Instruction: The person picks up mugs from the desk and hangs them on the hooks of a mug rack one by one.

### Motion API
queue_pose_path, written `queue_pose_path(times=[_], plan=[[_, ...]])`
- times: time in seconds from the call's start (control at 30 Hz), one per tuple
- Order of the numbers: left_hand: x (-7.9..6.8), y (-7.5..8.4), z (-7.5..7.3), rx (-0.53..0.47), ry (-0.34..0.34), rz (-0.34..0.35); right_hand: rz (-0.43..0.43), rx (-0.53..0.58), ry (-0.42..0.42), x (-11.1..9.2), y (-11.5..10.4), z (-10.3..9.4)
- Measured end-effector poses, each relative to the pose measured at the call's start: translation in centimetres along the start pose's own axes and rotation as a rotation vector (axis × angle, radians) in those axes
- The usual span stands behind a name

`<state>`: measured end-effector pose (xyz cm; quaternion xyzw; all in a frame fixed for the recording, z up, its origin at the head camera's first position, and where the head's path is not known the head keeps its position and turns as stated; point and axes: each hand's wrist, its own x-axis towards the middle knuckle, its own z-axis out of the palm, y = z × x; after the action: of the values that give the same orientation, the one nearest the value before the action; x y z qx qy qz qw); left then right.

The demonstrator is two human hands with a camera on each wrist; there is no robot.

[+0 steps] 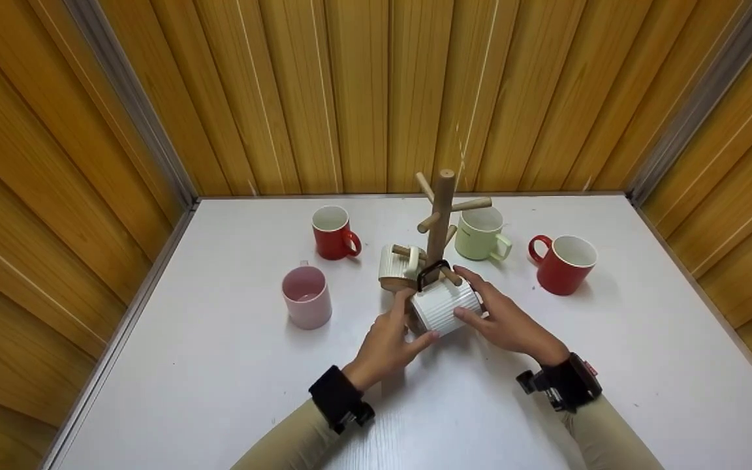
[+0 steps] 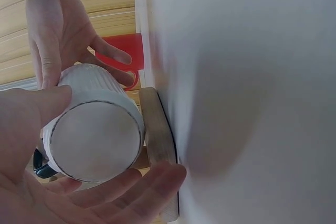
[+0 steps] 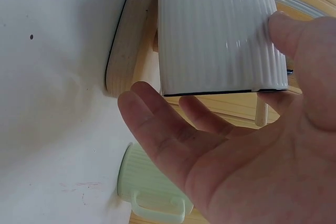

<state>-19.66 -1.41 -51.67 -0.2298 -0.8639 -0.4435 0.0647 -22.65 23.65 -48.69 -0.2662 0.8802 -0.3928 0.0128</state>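
While my left hand [image 1: 386, 343] and right hand [image 1: 506, 320] clasp the white mug [image 1: 444, 308] just before the mug tree [image 1: 443, 196], I'd steady it lightly, squaring its black handle [image 1: 420, 279] to the tree's near peg [image 1: 452, 277]; whether it's threaded, I cannot tell.

And it's two sleeved arms [image 1: 288, 434] angling in from the bottom edge — left hand [image 1: 386, 341] just below the frame's centre, right hand [image 1: 508, 323] farther right and slightly higher — thumbs aimed inward, parted from the fingers on both.
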Motion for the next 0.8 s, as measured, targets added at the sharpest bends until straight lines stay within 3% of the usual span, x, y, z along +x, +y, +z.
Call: queue_pose_path(times=[0.27, 0.43, 0.57, 0.8], plan=[[0.0, 0.4, -0.3, 0.033, 0.004, -0.03, 0.017, 0.011, -0.005, -0.1, -0.1, 0.0], [-0.2, 1.2, -0.9, 0.117, 0.055, -0.051, 0.035, 0.022, -0.019, -0.1, -0.1, -0.1], [0.0, 2.2, -1.5, 0.158, 0.163, -0.026, 0.047, 0.03, -0.025, -0.3, -0.1, -0.4], [1.2, 4.0, -1.7, 0.131, 0.436, 0.014, 0.067, 0.031, -0.017, -0.5, 0.0, -0.5]])
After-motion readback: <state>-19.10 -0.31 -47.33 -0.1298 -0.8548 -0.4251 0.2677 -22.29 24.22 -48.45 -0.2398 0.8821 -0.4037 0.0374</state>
